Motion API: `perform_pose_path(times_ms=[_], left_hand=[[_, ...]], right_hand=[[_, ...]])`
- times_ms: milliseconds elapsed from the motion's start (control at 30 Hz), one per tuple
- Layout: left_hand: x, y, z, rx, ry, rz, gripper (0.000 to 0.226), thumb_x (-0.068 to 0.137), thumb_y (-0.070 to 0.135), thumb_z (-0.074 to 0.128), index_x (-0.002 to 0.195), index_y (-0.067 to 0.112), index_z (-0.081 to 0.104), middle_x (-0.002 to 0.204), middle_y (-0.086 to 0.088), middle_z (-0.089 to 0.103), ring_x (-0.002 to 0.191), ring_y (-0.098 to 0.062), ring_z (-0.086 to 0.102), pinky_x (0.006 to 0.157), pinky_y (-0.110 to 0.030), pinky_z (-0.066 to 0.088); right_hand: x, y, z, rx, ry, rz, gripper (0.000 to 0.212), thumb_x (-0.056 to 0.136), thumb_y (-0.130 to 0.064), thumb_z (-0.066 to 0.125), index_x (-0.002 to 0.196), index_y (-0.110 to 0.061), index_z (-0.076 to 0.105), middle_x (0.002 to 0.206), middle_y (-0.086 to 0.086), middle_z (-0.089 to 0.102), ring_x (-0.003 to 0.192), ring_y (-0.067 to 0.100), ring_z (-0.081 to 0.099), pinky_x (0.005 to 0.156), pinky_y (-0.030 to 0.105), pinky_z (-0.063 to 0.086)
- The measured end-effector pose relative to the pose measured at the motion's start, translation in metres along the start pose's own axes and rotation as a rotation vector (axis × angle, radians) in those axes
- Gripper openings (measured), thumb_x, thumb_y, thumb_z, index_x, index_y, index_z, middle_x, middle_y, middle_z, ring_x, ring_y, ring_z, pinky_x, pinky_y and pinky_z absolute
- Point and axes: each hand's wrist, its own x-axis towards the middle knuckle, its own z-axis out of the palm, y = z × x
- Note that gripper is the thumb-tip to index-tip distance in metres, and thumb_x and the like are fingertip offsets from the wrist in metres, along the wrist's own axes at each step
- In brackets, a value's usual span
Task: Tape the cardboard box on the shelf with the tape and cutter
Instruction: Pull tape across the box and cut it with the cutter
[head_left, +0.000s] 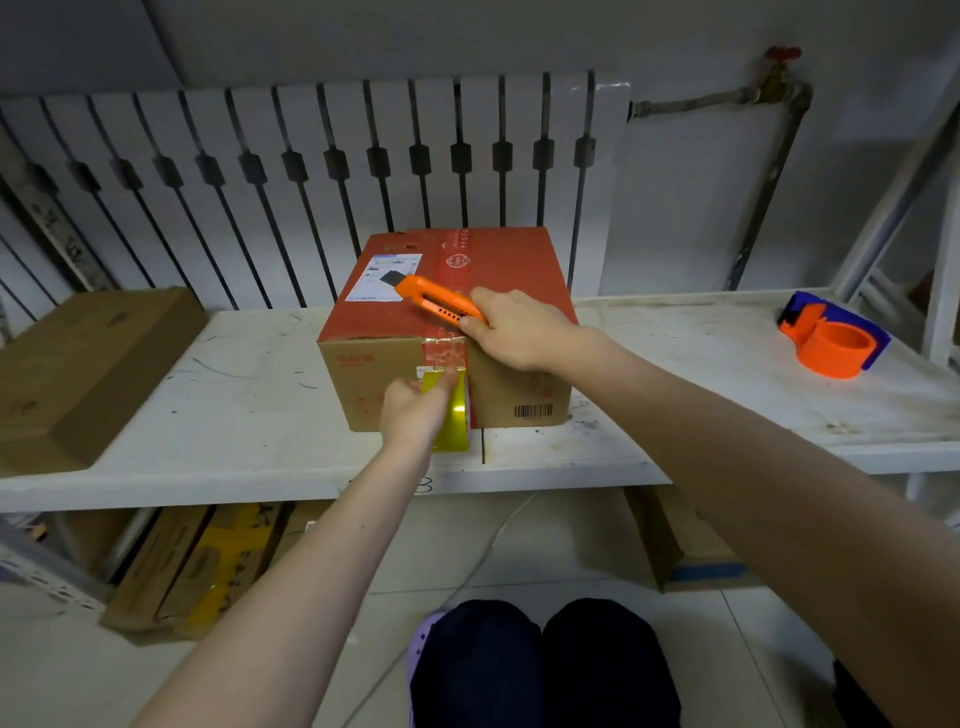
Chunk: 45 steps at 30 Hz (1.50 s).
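A cardboard box (498, 265) with a red top and a white shipping label stands on the white shelf (234, 405). My right hand (514, 330) rests on the box's front top edge and holds an orange cutter (434, 301), its dark tip pointing left over the label. My left hand (415, 410) is at the box's front face, pinching a roll of yellow tape (454, 415) held against the cardboard. Clear tape with red print runs over the front edge just above the roll.
An orange and blue tape dispenser (834, 348) lies at the shelf's right end. A flat brown carton (83, 374) lies on the left. A white radiator (311, 182) stands behind. Flattened cartons (197, 566) lean under the shelf by my knees (540, 660).
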Motion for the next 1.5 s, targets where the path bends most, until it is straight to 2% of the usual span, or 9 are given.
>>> perform_pose_path(times_ms=[200,333,567,767,933,1067,1200,1367,1500], left_hand=[[-0.001,-0.008,0.0,-0.064,-0.031,-0.079,0.035,0.081,0.034,0.068,0.101,0.009,0.055,0.103,-0.009,0.059,0.094,-0.027,0.056,0.09,-0.036,0.046],[-0.004,-0.016,0.002,-0.11,-0.029,-0.1,0.048,0.079,0.039,0.07,0.11,0.004,0.057,0.104,-0.008,0.059,0.094,-0.026,0.055,0.084,-0.032,0.043],[0.006,-0.019,0.002,-0.079,-0.02,-0.058,0.033,0.08,0.029,0.07,0.105,0.012,0.057,0.116,-0.006,0.06,0.104,-0.025,0.056,0.093,-0.035,0.045],[0.009,-0.017,0.003,-0.161,-0.038,-0.024,0.025,0.079,0.011,0.071,0.104,0.007,0.066,0.116,-0.009,0.064,0.096,-0.019,0.055,0.086,-0.028,0.044],[0.009,-0.013,0.002,-0.163,-0.047,-0.007,0.014,0.078,0.004,0.07,0.091,0.009,0.068,0.109,-0.009,0.065,0.1,-0.021,0.057,0.087,-0.027,0.042],[0.007,-0.014,0.0,-0.166,-0.109,-0.041,0.007,0.079,0.005,0.069,0.08,0.012,0.068,0.108,-0.011,0.068,0.106,-0.025,0.059,0.101,-0.037,0.045],[0.004,-0.015,-0.005,-0.217,-0.168,-0.113,0.004,0.08,0.012,0.07,0.078,0.012,0.066,0.102,-0.013,0.068,0.099,-0.027,0.063,0.098,-0.042,0.048],[0.011,-0.013,-0.011,-0.197,-0.161,-0.171,0.025,0.082,0.03,0.068,0.067,0.016,0.055,0.086,-0.009,0.063,0.09,-0.028,0.059,0.093,-0.041,0.049],[0.022,-0.018,-0.015,-0.129,-0.246,-0.169,0.024,0.073,0.037,0.071,0.082,0.015,0.066,0.104,-0.012,0.068,0.101,-0.03,0.063,0.097,-0.049,0.048]], right_hand=[[-0.002,0.001,0.002,0.021,0.003,0.01,0.022,0.097,-0.041,0.036,0.106,-0.022,0.045,0.086,0.001,0.054,0.076,0.022,0.054,0.066,0.04,0.046],[-0.005,0.002,0.002,0.032,-0.024,0.003,0.02,0.097,-0.041,0.037,0.102,-0.023,0.043,0.084,0.001,0.055,0.073,0.021,0.056,0.068,0.041,0.05],[0.001,0.019,-0.014,-0.063,0.283,0.095,0.022,0.096,-0.034,0.045,0.112,-0.019,0.05,0.092,0.005,0.063,0.077,0.026,0.062,0.066,0.04,0.053],[0.008,0.034,-0.006,-0.418,0.161,0.206,0.045,0.096,-0.04,0.042,0.13,-0.01,0.042,0.116,0.014,0.056,0.104,0.03,0.055,0.076,0.037,0.042],[0.011,0.033,0.0,-0.433,0.169,0.215,0.057,0.098,-0.04,0.037,0.143,-0.008,0.028,0.131,0.018,0.05,0.119,0.033,0.048,0.093,0.042,0.041],[0.012,0.029,0.003,-0.375,0.151,0.149,0.051,0.098,-0.038,0.039,0.142,-0.013,0.032,0.131,0.015,0.049,0.119,0.031,0.046,0.095,0.043,0.04],[0.008,0.015,0.01,-0.329,0.351,-0.056,0.037,0.095,-0.031,0.046,0.128,-0.017,0.052,0.122,0.005,0.058,0.112,0.024,0.052,0.093,0.04,0.039],[0.004,-0.003,0.025,-0.235,0.202,-0.19,0.028,0.095,-0.028,0.048,0.114,-0.017,0.065,0.116,0.002,0.062,0.107,0.024,0.055,0.079,0.041,0.052],[0.006,-0.006,0.025,-0.288,0.235,-0.167,0.03,0.091,-0.038,0.052,0.108,-0.018,0.067,0.109,0.001,0.062,0.102,0.023,0.057,0.072,0.035,0.05]])
